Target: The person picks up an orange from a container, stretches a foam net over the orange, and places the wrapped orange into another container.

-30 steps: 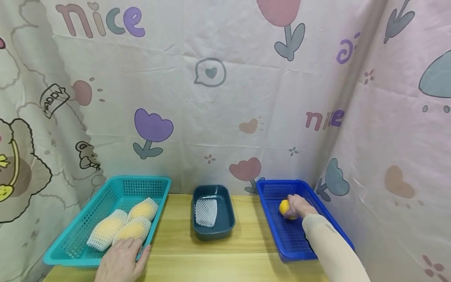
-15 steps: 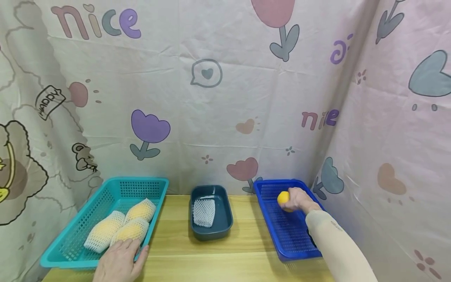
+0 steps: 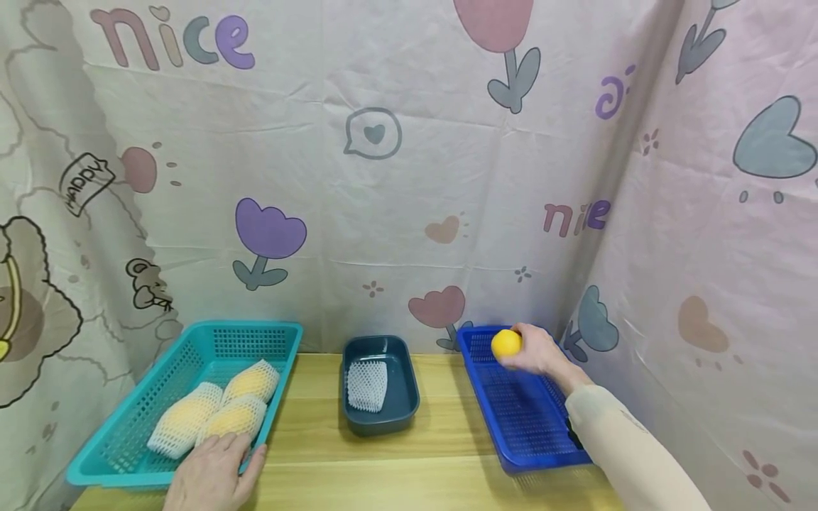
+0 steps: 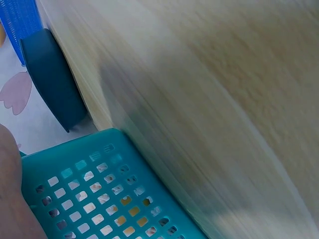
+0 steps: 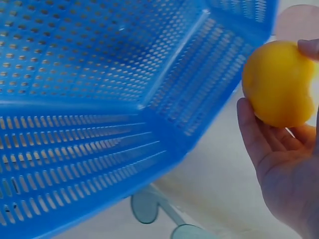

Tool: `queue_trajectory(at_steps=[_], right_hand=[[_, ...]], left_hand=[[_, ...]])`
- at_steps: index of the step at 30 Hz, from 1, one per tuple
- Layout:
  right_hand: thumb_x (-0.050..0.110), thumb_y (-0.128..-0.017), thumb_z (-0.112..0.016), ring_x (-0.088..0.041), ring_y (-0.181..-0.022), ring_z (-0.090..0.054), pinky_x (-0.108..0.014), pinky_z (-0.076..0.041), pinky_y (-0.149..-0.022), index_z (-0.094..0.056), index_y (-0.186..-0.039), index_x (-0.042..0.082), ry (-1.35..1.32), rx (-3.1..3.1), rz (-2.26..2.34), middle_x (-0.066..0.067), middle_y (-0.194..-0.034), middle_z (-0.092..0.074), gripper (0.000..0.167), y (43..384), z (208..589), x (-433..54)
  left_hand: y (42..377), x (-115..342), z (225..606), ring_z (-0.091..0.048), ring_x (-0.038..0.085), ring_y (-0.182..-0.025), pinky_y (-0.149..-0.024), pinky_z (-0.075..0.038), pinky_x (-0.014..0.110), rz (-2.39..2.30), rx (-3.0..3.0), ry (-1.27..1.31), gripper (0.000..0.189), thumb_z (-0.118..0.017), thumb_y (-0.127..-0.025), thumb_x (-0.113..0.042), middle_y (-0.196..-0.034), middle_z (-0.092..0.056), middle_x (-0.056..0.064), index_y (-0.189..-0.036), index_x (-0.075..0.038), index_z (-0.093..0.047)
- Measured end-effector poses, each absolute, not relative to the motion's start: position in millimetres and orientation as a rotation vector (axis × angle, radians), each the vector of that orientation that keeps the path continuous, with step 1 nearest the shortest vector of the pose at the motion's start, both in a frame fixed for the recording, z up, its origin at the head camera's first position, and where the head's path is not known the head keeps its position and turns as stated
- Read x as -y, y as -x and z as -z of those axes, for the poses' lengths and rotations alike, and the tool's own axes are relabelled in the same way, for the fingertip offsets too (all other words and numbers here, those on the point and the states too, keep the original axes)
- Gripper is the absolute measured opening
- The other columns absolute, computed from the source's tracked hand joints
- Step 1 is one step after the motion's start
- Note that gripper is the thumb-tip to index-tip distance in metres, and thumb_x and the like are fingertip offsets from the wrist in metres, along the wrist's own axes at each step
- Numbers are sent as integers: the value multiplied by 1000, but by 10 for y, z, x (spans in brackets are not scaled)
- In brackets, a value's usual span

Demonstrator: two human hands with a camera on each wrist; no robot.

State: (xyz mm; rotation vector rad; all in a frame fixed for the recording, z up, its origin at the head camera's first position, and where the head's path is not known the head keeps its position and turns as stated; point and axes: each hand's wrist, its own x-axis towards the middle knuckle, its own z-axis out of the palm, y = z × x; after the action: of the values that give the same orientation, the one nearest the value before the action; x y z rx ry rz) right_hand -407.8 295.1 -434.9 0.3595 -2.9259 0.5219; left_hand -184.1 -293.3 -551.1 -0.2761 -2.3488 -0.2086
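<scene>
In the head view my right hand (image 3: 537,349) holds a round yellow-orange fruit, which looks like an orange (image 3: 506,344), above the far part of the blue basket (image 3: 524,419). The right wrist view shows the thumb and fingers around the orange (image 5: 276,84), beside the basket's end wall (image 5: 199,79). My left hand (image 3: 214,472) rests at the near right corner of the teal basket (image 3: 128,426). Its fingers lie by the nearest of three yellow fruits in white foam nets (image 3: 236,417); the fingertips are partly hidden.
Between the baskets, a dark teal dish (image 3: 401,397) stands on the wooden table (image 3: 358,475) with a white foam net (image 3: 367,385) inside. A printed curtain (image 3: 383,213) hangs right behind and along both sides.
My right hand has lifted the orange up from inside the blue basket and slightly left. The left hand stays on the teal basket. The head view has shifted a little.
</scene>
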Motion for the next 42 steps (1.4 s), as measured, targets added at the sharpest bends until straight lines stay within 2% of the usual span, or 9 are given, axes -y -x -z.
queue_trajectory(at_steps=[6, 10, 20, 32, 37, 42], right_hand=[[37, -84, -86, -24, -93, -66, -38, -58, -79, -65, -139, 5, -432, 2861, -685, -14, -117, -76, 67, 3954, 4272, -2852], [34, -85, -87, -23, -96, -67, -35, -58, -81, -63, -143, 7, -441, 2830, -783, -14, -124, -76, 68, 3865, 4279, -2783], [27, -84, -91, -24, -104, -71, -43, -65, -93, -61, -144, 9, -501, 2771, -1041, -15, -132, -75, 70, 3626, 4275, -2510], [23, -80, -97, -22, -108, -73, -43, -66, -95, -64, -141, 11, -489, 2691, -1126, -11, -133, -76, 71, 3264, 4262, -2095], [23, -76, -100, -20, -106, -73, -38, -64, -92, -68, -138, 14, -464, 2650, -1181, -9, -129, -78, 70, 3091, 4249, -1883], [21, -75, -100, -15, -100, -73, -31, -63, -84, -69, -143, 16, -516, 2653, -1260, -8, -131, -78, 75, 2894, 4283, -1682]], left_hand=[[1836, 2953, 5509, -33, 4, -59, -56, -32, 27, 217, 2355, 267, 46, -88, -89, -29, -65, -35, -17, -72, -30, -46], [1843, 2967, 5501, -31, 2, -60, -56, -30, 26, 229, 2347, 272, 46, -87, -90, -29, -65, -33, -18, -72, -31, -45], [1843, 2985, 5478, -27, -1, -60, -56, -28, 25, 246, 2320, 294, 46, -86, -91, -29, -66, -32, -18, -72, -30, -45], [1854, 2991, 5499, -27, -1, -60, -55, -27, 24, 251, 2276, 333, 44, -85, -93, -31, -66, -32, -18, -72, -29, -45], [1860, 2988, 5503, -27, -1, -60, -56, -27, 24, 249, 2274, 339, 46, -84, -95, -32, -66, -31, -18, -72, -30, -44], [1857, 2973, 5507, -27, -1, -60, -56, -27, 24, 255, 2275, 343, 45, -85, -93, -31, -66, -31, -18, -72, -29, -45]])
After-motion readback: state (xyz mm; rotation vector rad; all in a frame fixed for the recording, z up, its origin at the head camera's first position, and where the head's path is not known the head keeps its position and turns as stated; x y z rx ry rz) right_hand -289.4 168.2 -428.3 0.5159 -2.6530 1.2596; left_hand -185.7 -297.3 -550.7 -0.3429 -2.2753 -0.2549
